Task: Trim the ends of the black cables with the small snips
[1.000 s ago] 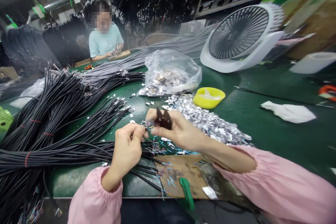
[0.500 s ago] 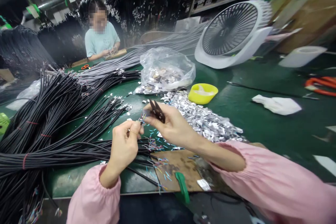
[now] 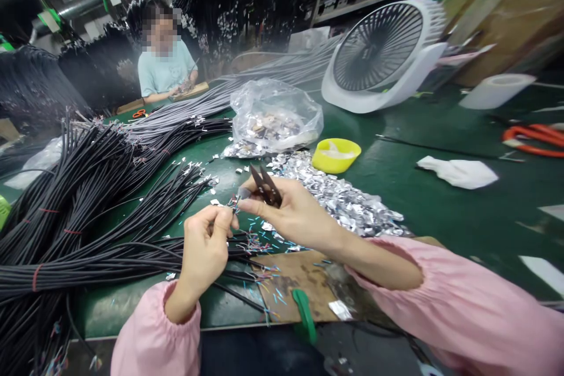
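Observation:
My left hand pinches a black cable near its end between thumb and fingers. Thin coloured wires fan out from that end towards my right hand. Dark snips are gripped in my right hand, blades pointing up and away, while its thumb and index fingertips close at the wire ends. The index fingertip looks covered in grey. Below both hands lies a bundle of black cables with stripped, coloured ends. Small blue wire offcuts are scattered around them.
Beyond my right hand spreads a heap of silvery foil scraps, beside a yellow cup and a clear plastic bag. A white fan stands farther back. Tied black cables fill the left. Another person sits across the table.
The view has shifted slightly to the right. My hands stay close together at the wire ends, and the snips' blades look a little wider apart.

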Motion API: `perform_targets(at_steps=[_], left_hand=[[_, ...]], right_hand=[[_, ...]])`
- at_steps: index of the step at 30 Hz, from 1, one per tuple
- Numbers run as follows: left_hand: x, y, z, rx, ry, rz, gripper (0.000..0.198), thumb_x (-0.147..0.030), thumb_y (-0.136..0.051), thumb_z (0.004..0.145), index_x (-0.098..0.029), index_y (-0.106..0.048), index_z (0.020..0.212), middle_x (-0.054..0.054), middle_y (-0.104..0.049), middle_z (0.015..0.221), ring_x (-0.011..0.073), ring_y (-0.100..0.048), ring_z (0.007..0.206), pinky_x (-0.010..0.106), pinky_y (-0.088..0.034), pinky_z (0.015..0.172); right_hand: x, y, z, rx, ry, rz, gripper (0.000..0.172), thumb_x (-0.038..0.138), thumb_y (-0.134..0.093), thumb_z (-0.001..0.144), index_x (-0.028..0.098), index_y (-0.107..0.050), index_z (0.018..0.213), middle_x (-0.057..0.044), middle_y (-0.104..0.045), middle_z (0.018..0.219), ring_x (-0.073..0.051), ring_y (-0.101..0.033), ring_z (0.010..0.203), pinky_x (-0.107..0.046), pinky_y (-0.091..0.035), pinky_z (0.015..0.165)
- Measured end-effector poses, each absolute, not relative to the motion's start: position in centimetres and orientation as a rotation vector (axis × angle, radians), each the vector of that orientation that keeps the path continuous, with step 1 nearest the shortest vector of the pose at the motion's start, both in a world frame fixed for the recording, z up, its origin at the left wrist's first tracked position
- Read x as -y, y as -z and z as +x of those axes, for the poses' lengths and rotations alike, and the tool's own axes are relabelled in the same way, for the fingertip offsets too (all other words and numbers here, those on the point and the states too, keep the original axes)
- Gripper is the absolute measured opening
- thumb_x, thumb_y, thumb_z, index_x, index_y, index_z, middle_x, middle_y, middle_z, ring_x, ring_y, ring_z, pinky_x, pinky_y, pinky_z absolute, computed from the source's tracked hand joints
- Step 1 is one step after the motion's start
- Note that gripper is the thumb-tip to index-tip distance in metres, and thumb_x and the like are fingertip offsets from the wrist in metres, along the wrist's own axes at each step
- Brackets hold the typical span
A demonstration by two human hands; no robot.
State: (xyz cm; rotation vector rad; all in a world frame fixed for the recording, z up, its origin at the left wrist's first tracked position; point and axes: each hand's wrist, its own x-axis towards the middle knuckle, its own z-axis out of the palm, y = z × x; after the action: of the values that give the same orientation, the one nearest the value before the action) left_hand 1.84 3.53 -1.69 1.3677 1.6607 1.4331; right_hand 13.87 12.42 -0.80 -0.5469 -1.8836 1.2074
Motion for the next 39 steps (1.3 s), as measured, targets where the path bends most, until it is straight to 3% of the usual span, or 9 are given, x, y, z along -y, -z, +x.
perform_targets(at_steps=[6,9,12,15,21,24,28,31,39], left_hand=[[-3.3,1.6,2.2,-1.693,-1.517,1.3,0.027,-0.035,-0.053,0.081,-0.015,-0.059,0.065,0.0,-0.055,0.062,0.0072,-0.043,0.05,0.018,-0.033,0.045],[-3.3,1.8,2.1,-1.694,-1.547,1.259,0.025,-0.034,-0.054,0.08,-0.015,-0.061,0.066,-0.001,-0.056,0.063,0.0065,-0.043,0.049,0.017,-0.033,0.044],[-3.4,1.7,2.2,-1.701,-1.563,1.268,0.025,-0.032,-0.055,0.079,-0.014,-0.061,0.063,-0.001,-0.055,0.06,0.0065,-0.044,0.048,0.017,-0.033,0.043],[-3.5,1.5,2.3,-1.721,-1.553,1.296,0.024,-0.03,-0.056,0.078,-0.014,-0.062,0.061,0.0,-0.057,0.059,0.0075,-0.046,0.048,0.017,-0.035,0.043],[-3.2,1.9,2.3,-1.749,-1.538,1.338,0.025,-0.033,-0.056,0.079,-0.014,-0.064,0.065,0.0,-0.058,0.06,0.0077,-0.047,0.049,0.018,-0.035,0.043],[-3.2,2.0,2.2,-1.757,-1.567,1.346,0.025,-0.033,-0.057,0.079,-0.014,-0.064,0.064,0.0,-0.058,0.06,0.0073,-0.047,0.049,0.017,-0.036,0.043],[-3.3,2.2,2.3,-1.78,-1.622,1.379,0.021,-0.031,-0.059,0.078,-0.014,-0.066,0.068,0.001,-0.059,0.061,0.0085,-0.052,0.052,0.017,-0.039,0.045],[-3.3,2.4,2.3,-1.822,-1.662,1.4,0.018,-0.03,-0.062,0.076,-0.015,-0.067,0.067,0.0,-0.056,0.06,0.0083,-0.052,0.052,0.017,-0.039,0.045],[-3.3,3.1,2.4,-1.839,-1.724,1.48,0.009,-0.025,-0.064,0.075,-0.018,-0.066,0.071,-0.002,-0.057,0.062,0.0076,-0.054,0.054,0.017,-0.042,0.048]], right_hand=[[-12.9,1.2,14.3,1.608,-1.081,-0.7,0.019,0.037,-0.06,0.076,0.019,-0.055,0.072,0.002,-0.052,0.056,-0.01,-0.047,0.047,-0.023,-0.041,0.044],[-12.7,1.0,14.3,1.677,-1.181,-0.586,0.02,0.035,-0.066,0.071,0.017,-0.061,0.077,-0.003,-0.065,0.067,-0.015,-0.063,0.062,-0.025,-0.052,0.056],[-12.1,0.9,14.4,1.723,-1.217,-0.535,0.019,0.029,-0.065,0.071,0.015,-0.065,0.084,-0.006,-0.072,0.075,-0.017,-0.068,0.069,-0.026,-0.056,0.062],[-11.7,1.0,14.6,1.824,-0.953,-0.553,0.011,0.018,-0.06,0.074,0.015,-0.067,0.081,-0.004,-0.072,0.071,-0.013,-0.066,0.058,-0.022,-0.054,0.053],[-11.9,1.6,14.8,1.853,-0.315,-0.564,0.021,0.008,-0.051,0.07,0.016,-0.068,0.079,-0.004,-0.07,0.068,-0.014,-0.064,0.058,-0.024,-0.051,0.053],[-12.0,1.6,14.6,1.716,-0.512,-0.692,0.014,0.015,-0.059,0.071,0.015,-0.07,0.08,-0.004,-0.069,0.063,-0.013,-0.06,0.05,-0.024,-0.049,0.047],[-11.7,1.0,14.5,1.67,-0.993,-0.718,0.021,0.023,-0.066,0.066,0.012,-0.07,0.084,-0.003,-0.069,0.059,-0.007,-0.046,0.037,-0.02,-0.039,0.033],[-11.4,0.5,14.6,1.646,-1.159,-0.698,0.023,0.024,-0.067,0.063,0.011,-0.07,0.082,-0.004,-0.068,0.058,-0.005,-0.04,0.034,-0.019,-0.033,0.03],[-11.3,0.4,14.6,1.59,-1.245,-0.727,0.024,0.022,-0.067,0.061,0.01,-0.071,0.081,-0.005,-0.069,0.062,-0.006,-0.045,0.037,-0.018,-0.035,0.033]])
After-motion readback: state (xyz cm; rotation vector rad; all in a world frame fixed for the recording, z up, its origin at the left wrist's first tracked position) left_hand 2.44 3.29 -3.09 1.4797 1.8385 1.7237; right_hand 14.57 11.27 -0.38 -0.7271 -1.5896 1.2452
